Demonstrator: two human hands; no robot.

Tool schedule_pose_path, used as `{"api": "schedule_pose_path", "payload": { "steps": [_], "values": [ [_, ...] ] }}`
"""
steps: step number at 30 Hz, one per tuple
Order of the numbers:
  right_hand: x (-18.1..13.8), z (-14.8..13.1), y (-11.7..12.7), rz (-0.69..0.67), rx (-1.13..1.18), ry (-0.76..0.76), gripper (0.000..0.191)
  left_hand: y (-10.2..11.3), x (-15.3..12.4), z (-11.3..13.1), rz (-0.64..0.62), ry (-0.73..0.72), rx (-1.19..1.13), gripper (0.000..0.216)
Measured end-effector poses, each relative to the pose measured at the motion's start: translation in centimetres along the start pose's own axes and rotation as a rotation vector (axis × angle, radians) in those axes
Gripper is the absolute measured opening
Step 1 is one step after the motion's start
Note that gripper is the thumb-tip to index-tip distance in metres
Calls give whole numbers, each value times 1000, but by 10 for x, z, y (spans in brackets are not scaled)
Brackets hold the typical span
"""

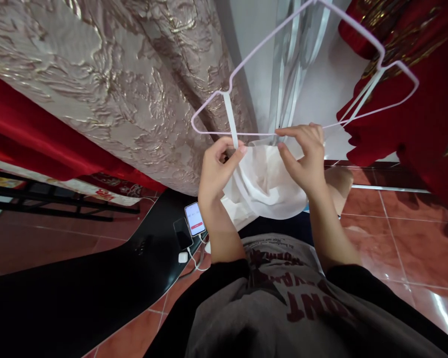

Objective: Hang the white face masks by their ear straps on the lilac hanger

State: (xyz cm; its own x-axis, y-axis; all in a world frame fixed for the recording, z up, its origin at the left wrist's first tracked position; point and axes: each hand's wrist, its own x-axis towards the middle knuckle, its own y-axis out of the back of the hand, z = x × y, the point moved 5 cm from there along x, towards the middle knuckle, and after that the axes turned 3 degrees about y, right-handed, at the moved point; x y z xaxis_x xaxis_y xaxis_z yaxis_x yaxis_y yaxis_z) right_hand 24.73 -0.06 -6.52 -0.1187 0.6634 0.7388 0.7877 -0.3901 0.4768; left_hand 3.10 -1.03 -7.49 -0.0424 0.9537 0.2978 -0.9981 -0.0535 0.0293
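Note:
A pale pink clothes hanger hangs in front of me. Over its left shoulder notch runs a white strap that leads down to a thin white garment; thin white straps also loop over the right notch. My left hand pinches the garment's top edge beside the left strap, thumb and forefinger together. By the hanger's bottom bar is my right hand, its thumb and forefinger spread apart at the garment's sheer upper edge. The rest of its fingers curl near the bar, partly hidden. Below both hands the garment droops towards my lap.
Textured beige-pink fabric hangs at the left, with red cloth beside it. More red fabric with gold trim hangs at the right. A black surface carries two charging phones and a white earphone case.

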Motion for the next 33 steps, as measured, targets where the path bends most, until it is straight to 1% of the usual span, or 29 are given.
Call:
{"api": "schedule_pose_path", "payload": {
  "steps": [1, 3, 5, 7, 8, 9, 10, 11, 13, 14, 15, 16, 18, 19, 21, 22, 23, 26, 27, 28, 30, 31, 32, 33],
  "values": [
    [0, -1, 1, -1, 0, -7, 19, 0, -2, 7, -15, -7, 13, 24],
    [1, -4, 4, -3, 0, -22, 16, -1, -3, 23, -25, -23, -51, 27],
    [2, -7, 7, -2, 5, -24, 13, 0, 4, 43, -37, -74, -199, 36],
    [1, -9, 11, -5, 6, -11, 12, 5, 17, 60, -56, -179, -361, 53],
    [0, -10, 13, -7, 3, -2, 13, 11, 23, 65, -26, -212, -429, 48],
    [-2, -10, 14, -6, -1, 7, 13, 18, 30, 66, 31, -232, -477, 37],
    [-3, -10, 16, -2, -6, 14, 14, 27, 34, 64, 121, -254, -505, 26],
    [-5, -9, 17, 4, -8, 19, 14, 36, 35, 60, 238, -266, -500, 20],
    [-7, -9, 17, 19, -3, 23, 15, 48, 29, 46, 456, -264, -433, 18],
    [-8, -10, 16, 19, 4, 27, 16, 50, 25, 38, 515, -238, -391, 15],
    [-8, -11, 14, 12, 14, 33, 18, 48, 20, 30, 526, -195, -357, 11],
    [-8, -14, 11, -4, 24, 40, 21, 41, 17, 22, 482, -141, -341, 9],
    [-8, -20, 6, -48, 38, 59, 27, 23, 13, 10, 341, -59, -342, 21],
    [-9, -23, 3, -72, 44, 71, 31, 14, 12, 8, 298, -40, -348, 27],
    [-13, -25, 2, -81, 66, 78, 37, 1, 11, 6, 278, -34, -381, 34],
    [-17, -22, 5, -34, 84, 64, 40, -3, 11, 8, 285, -46, -404, 35],
    [-21, -17, 11, 62, 100, 39, 44, -5, 11, 10, 285, -61, -427, 34],
    [-40, 15, 37, 452, 131, -97, 50, -9, 14, 15, 232, -96, -469, 34],
    [-45, 28, 42, 520, 160, -155, 50, -9, 14, 16, 222, -94, -476, 35],
    [-48, 40, 44, 524, 213, -217, 47, -8, 14, 16, 224, -83, -477, 36],
    [-47, 57, 41, 423, 352, -333, 32, -6, 15, 14, 251, -59, -464, 32],
    [-46, 61, 40, 384, 402, -368, 24, -5, 15, 12, 268, -52, -450, 29],
    [-44, 61, 39, 378, 424, -381, 18, -4, 14, 10, 279, -50, -432, 26],
    [-42, 58, 40, 408, 417, -375, 15, -3, 14, 9, 286, -54, -413, 24]
  ]
}}
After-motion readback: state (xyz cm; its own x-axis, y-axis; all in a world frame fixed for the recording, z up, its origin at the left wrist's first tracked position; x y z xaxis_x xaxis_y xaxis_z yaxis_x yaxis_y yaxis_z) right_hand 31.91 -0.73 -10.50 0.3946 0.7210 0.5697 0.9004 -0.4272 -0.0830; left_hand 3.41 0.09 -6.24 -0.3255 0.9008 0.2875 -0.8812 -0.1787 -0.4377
